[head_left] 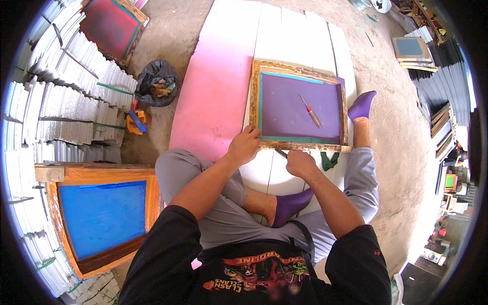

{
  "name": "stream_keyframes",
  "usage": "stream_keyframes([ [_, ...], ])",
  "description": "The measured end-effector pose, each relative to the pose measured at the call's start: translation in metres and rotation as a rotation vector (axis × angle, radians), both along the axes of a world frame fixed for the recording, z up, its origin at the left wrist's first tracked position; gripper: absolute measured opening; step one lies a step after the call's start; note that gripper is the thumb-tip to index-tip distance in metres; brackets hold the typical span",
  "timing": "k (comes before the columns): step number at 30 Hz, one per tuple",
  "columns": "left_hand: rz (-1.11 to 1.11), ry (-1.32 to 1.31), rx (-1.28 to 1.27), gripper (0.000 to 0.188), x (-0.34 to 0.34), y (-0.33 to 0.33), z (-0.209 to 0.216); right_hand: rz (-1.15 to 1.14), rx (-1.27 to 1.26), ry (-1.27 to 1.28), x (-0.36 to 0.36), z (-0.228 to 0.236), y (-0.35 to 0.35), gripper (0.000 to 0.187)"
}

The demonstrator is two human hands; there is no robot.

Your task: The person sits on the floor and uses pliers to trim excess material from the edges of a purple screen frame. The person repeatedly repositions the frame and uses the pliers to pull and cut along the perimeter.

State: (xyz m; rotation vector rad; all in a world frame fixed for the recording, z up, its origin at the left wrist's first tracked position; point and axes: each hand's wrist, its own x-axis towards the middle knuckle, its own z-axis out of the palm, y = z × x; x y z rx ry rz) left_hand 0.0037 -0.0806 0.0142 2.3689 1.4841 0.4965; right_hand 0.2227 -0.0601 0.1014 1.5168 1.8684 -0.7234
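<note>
A wooden screen-printing frame (298, 144) with purple mesh (284, 107) lies on the white boards in front of me. Across the mesh rests a screwdriver (311, 113) with a reddish handle, nobody holding it. My left hand (245, 146) is closed around the frame's near left corner. Just off the near edge, my right hand (301, 164) is closed in a fist around a thin dark tool (280, 152). The tool's end points toward the frame's near edge; its kind is hidden by the fist. A scrap of dark green material (330, 161) lies beside the frame's near right corner.
The boards (211, 86) are pink on the left. A black bag of waste (158, 84) and an orange-and-blue object (136, 122) sit on the floor. A blue-meshed frame (104, 216) leans at my left, beside stacked white sheets (66, 96). More frames (414, 51) stand far right.
</note>
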Motion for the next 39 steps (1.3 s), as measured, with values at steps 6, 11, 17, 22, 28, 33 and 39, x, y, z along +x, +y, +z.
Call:
stream_keyframes([
  [6,-0.016,0.025,-0.031,0.026,0.000,0.002,-0.002,-0.002,0.001,-0.016,-0.005,0.005,0.002,0.028],
  [11,-0.012,0.079,-0.043,0.026,0.002,0.000,-0.003,-0.038,0.052,-0.060,-0.012,0.003,0.003,0.027],
  [17,-0.009,0.067,-0.056,0.025,0.004,0.004,-0.001,-0.114,0.052,-0.088,-0.002,-0.022,-0.008,0.027],
  [22,-0.002,0.031,-0.089,0.023,0.004,0.005,0.001,-0.158,0.068,-0.050,0.007,-0.033,-0.010,0.026],
  [28,0.006,0.018,-0.089,0.022,0.003,0.004,0.005,-0.200,0.109,0.032,0.016,-0.049,-0.019,0.030],
  [33,0.010,-0.016,-0.014,0.022,0.002,0.004,0.010,-0.240,0.156,0.154,0.031,-0.069,-0.024,0.030],
  [39,0.035,-0.116,-0.082,0.023,-0.003,0.008,0.014,-0.280,0.080,0.399,0.028,-0.066,-0.044,0.031],
])
